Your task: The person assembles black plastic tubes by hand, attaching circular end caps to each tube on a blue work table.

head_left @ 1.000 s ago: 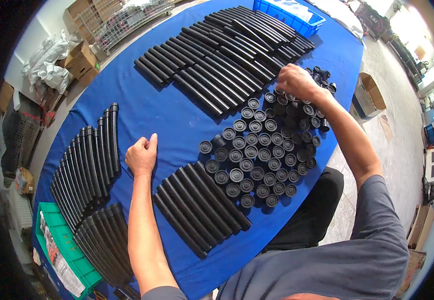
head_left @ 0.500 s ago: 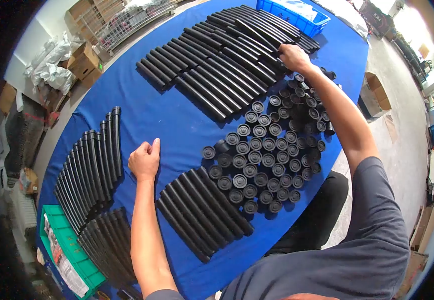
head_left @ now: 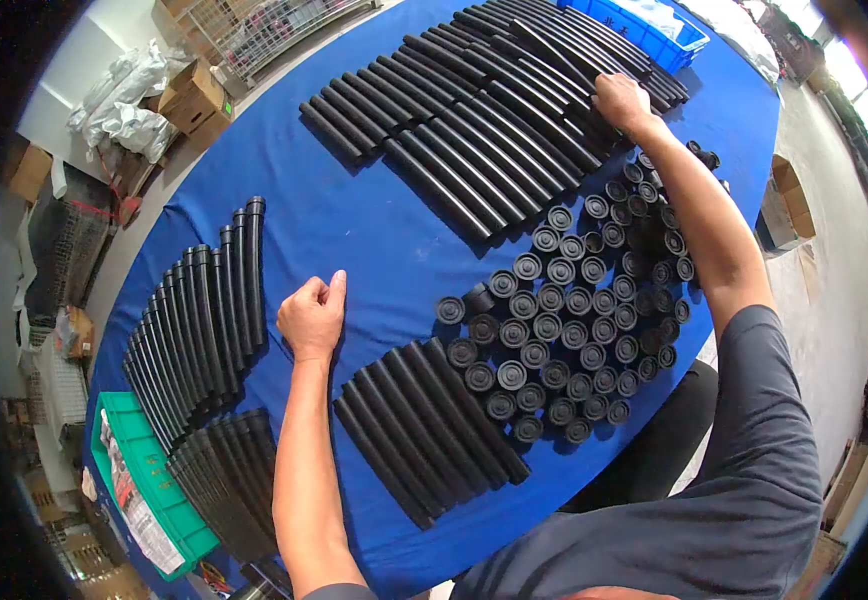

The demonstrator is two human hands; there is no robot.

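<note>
Room: a workshop floor with cardboard boxes (head_left: 192,95), a wire cage and white bags beyond a table spread with a blue cloth (head_left: 354,230)
Right hand: the right hand (head_left: 622,100) reaches to the far side of the table and lies on the far bank of long black tubes (head_left: 494,120), fingers curled down over one of them; whether it grips the tube or only presses on it cannot be told
Left hand: the left hand (head_left: 312,315) rests on bare cloth near the middle of the table, loosely curled into a fist and holding nothing
Nearest to the left hand: a row of short black tubes (head_left: 429,425) lying side by side just below it, and a rank of curved black tubes (head_left: 204,320) to its left
Caps: a field of round black end caps (head_left: 564,320) stands in loose rows between the short tubes and the far bank, under the right forearm
Work done, as a judgement: the short tubes, curved tubes and caps already lie sorted by kind in tidy groups, so the laying-out looks largely finished
Work left, as a judgement: no tube in view clearly carries a cap, and the far bank is large, so most of the handling of tubes and caps looks still ahead
Edges: a green crate (head_left: 139,500) at the near left corner, a blue crate (head_left: 644,25) at the far edge
</note>
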